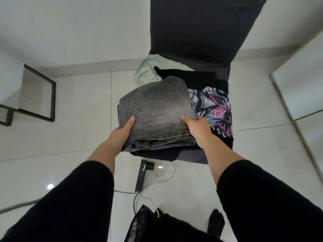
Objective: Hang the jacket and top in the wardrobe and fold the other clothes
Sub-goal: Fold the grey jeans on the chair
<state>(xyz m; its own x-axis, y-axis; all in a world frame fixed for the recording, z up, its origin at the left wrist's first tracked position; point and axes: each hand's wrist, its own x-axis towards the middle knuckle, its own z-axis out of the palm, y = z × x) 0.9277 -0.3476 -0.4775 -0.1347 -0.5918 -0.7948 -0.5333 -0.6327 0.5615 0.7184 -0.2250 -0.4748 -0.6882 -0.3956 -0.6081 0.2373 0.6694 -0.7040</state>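
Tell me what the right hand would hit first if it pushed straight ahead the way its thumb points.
Probably the folded grey jeans that the right hand grips; depth is unclear.

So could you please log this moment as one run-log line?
left hand + right hand: gripping folded grey jeans | over chair | floral garment beside

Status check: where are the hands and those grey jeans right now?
Left hand and right hand gripping folded grey jeans at near corners. Jeans over chair seat. Floral garment and black garment alongside, green one behind.
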